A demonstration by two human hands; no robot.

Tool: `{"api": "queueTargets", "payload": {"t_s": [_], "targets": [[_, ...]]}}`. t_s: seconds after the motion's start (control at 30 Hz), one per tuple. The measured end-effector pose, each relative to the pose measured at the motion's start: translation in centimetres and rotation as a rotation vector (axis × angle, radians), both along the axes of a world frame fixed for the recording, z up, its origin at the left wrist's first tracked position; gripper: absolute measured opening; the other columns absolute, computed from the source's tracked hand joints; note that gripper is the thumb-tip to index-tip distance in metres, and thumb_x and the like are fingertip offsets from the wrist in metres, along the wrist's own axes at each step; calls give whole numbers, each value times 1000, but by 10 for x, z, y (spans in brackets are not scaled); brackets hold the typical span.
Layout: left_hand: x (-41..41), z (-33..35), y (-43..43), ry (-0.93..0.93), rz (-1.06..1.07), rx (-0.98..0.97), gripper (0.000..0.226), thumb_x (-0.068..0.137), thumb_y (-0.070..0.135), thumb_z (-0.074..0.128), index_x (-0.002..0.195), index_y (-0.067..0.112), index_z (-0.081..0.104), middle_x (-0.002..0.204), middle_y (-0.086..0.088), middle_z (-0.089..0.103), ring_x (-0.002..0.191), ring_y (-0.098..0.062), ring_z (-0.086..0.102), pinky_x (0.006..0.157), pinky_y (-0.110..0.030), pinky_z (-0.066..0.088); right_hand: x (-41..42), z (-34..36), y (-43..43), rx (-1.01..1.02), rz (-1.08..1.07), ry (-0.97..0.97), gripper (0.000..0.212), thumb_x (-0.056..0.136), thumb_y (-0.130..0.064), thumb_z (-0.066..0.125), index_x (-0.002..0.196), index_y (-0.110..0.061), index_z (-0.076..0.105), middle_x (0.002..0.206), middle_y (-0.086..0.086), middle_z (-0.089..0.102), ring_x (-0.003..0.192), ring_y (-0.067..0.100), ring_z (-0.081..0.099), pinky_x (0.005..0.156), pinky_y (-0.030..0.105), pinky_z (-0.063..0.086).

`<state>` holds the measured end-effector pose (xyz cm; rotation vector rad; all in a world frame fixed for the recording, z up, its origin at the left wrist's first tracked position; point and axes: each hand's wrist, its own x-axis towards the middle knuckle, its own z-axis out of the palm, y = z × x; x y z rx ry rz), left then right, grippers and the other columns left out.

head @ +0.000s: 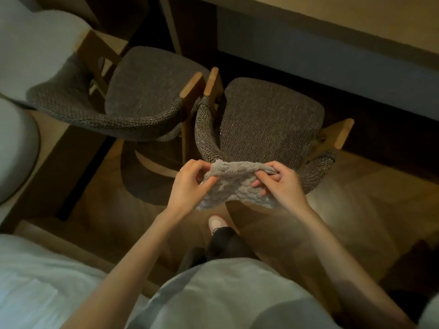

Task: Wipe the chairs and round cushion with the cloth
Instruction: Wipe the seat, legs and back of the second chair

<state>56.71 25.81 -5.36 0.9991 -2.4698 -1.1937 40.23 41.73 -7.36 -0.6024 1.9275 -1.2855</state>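
Below me stand two chairs side by side, both with dark woven seats, curved padded backrests and pale wooden frames: the left chair point(152, 84) and the right chair point(268, 122), their wooden arm ends almost touching between them. A pale rounded shape point(14, 150) sits at the left edge; I cannot tell whether it is the round cushion. I hold one cloth point(235, 186), grey and fluffy, stretched between my two hands over the near curve of the right chair's backrest; whether it touches the backrest I cannot tell. My left hand point(190, 184) pinches the cloth's left edge between thumb and curled fingers. My right hand point(285, 184) grips its upper right corner, fingers curled round the bunched fabric. One pale shoe point(217, 223) shows on the wooden floor point(356, 198) under the cloth.
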Motion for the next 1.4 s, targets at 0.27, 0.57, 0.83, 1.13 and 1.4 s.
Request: {"api": "queueTargets", "payload": {"t_s": [0.27,0.57,0.83,1.13,1.4], "targets": [[-6,-23,-33,75,-210,45,15,83,12,70,95,8,63,98,0,56,90,-13,53,78,-32,49,37,-11,-10,109,-268,367,13,89,-26,66,90,-36,58,67,-22,69,66,-6,67,58,28,55],[29,-72,-33,285,-454,42,22,79,21,62,92,3,61,109,2,55,104,-7,52,86,-25,46,119,-61,-8,-161,-540,432,9,89,-21,63,97,-16,60,78,-22,70,70,3,70,60,17,53],[37,-163,-32,265,-518,8,16,82,17,64,92,5,57,126,8,59,108,-13,55,87,-41,49,135,-164,-4,-188,-640,462,10,91,-24,58,101,-22,59,85,-12,71,83,11,71,75,39,58],[75,-167,-14,442,-452,61,34,81,39,69,92,12,52,78,8,50,65,-1,44,57,-16,39,167,-160,4,-407,-829,499,17,91,-10,62,100,-24,58,96,-15,62,92,0,62,82,20,51],[65,-123,-10,590,-360,-104,10,90,15,63,96,13,55,96,-5,59,80,-13,54,71,-28,46,167,-109,34,-375,-880,585,12,82,-22,75,91,-19,67,82,-13,65,78,-5,62,68,11,46]]}}
